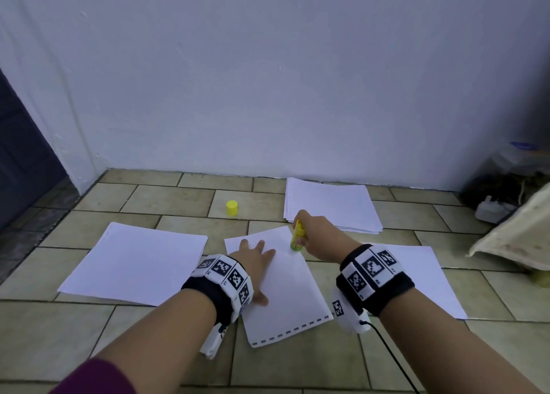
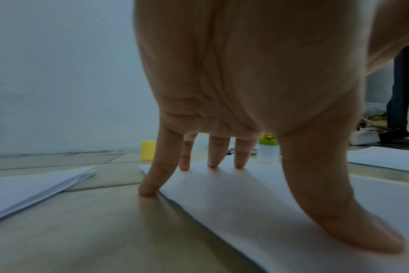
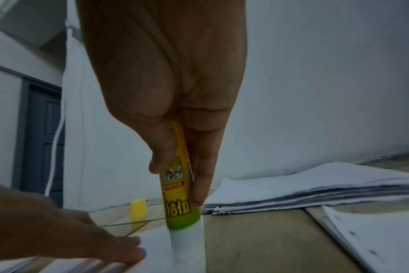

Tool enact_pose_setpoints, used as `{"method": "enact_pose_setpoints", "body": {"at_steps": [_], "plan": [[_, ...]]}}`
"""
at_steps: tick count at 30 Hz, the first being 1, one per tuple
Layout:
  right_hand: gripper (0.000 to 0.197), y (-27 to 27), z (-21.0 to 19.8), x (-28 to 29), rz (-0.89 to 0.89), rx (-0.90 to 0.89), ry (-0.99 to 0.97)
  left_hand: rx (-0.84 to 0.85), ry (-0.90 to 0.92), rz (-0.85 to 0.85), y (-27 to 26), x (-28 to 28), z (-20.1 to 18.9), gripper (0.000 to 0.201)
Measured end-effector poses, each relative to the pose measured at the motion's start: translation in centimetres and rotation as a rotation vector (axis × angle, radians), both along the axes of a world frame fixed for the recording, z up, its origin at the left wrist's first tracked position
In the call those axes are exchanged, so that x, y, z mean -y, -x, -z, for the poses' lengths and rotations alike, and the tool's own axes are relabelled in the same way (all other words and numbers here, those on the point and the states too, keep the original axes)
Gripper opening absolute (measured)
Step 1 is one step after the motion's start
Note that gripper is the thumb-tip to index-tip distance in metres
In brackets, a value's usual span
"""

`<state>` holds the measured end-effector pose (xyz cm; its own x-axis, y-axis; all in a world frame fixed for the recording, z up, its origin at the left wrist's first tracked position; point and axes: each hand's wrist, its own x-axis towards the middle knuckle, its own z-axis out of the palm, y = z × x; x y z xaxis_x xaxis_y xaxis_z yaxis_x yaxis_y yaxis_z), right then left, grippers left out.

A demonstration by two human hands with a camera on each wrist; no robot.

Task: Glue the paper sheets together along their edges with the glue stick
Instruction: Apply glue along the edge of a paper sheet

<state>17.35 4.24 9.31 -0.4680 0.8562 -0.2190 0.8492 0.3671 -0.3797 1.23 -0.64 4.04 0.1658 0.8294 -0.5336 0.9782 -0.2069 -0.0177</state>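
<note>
A white paper sheet (image 1: 285, 289) with a dashed near edge lies on the tiled floor in front of me. My left hand (image 1: 253, 256) rests flat on it with fingers spread, fingertips (image 2: 213, 163) pressing the paper (image 2: 257, 199). My right hand (image 1: 315, 233) grips a yellow glue stick (image 1: 297, 235) upright, its white glue tip (image 3: 188, 245) down on the sheet's right edge (image 3: 156, 245). The glue stick (image 3: 175, 177) has a green collar. Its yellow cap (image 1: 232, 208) stands apart on the floor behind.
More white sheets lie left (image 1: 137, 262) and right (image 1: 431, 277) of the middle sheet. A paper stack (image 1: 330, 204) sits behind my right hand. A white wall (image 1: 268, 81) is beyond. Clutter and a cloth (image 1: 518, 241) fill the right corner.
</note>
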Motion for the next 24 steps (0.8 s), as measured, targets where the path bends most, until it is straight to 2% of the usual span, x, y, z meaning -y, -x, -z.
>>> {"method": "enact_pose_setpoints", "body": {"at_steps": [3,10,12,16,18,21,24], "plan": [[0.024,-1.4,-0.5,1.8,-0.056,0.086,0.028,0.011,0.001,0.002,0.1,0.0,-0.1,0.11],[0.026,-4.1,-1.1,4.8,-0.112,0.168,0.09,0.011,0.012,-0.006,0.1,0.0,-0.1,0.11],[0.026,-4.4,-1.1,5.3,-0.118,0.189,0.097,-0.002,0.01,-0.015,-0.1,0.1,-0.1,0.103],[0.031,-4.7,-1.5,5.6,-0.134,0.247,0.119,-0.02,-0.039,-0.01,-0.1,0.1,-0.3,0.076],[0.03,-5.1,-2.1,5.1,-0.077,0.192,0.133,-0.068,-0.086,-0.007,-0.1,0.4,-0.6,0.069],[0.023,-5.7,-3.1,4.0,0.063,-0.012,0.117,-0.122,-0.166,0.06,-0.4,0.8,-1.2,0.076],[0.02,-5.9,-3.6,3.0,0.152,-0.15,0.055,0.083,-0.157,0.143,-1.0,1.1,-0.5,0.078]]}}
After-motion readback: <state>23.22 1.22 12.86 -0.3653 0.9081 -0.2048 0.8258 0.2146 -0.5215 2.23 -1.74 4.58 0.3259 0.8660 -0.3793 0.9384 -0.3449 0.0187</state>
